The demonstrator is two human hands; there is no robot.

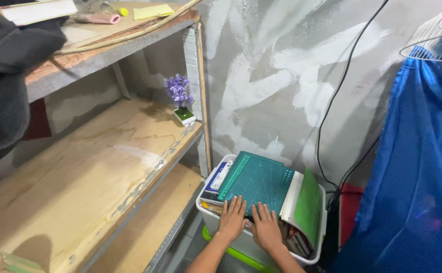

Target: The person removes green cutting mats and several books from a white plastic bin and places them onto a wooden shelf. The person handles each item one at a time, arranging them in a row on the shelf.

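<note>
Both my hands rest flat, fingers spread, on the near edge of a green cutting mat (pixel 257 180) that lies on top of a stack in a white plastic bin (pixel 212 216). My left hand (pixel 232 218) is on the mat's near left corner. My right hand (pixel 265 226) lies beside it to the right. Under the mat are books and papers, and a green folder (pixel 309 206) curls over the bin's right side. Neither hand grips anything.
A wooden shelf unit (pixel 105 167) stands to the left, with a small purple potted flower (pixel 180 98) at its far corner. Black cables (pixel 332 111) run down the grey wall. A blue cloth (pixel 418 167) hangs at right under a white fan grille (pixel 438 35).
</note>
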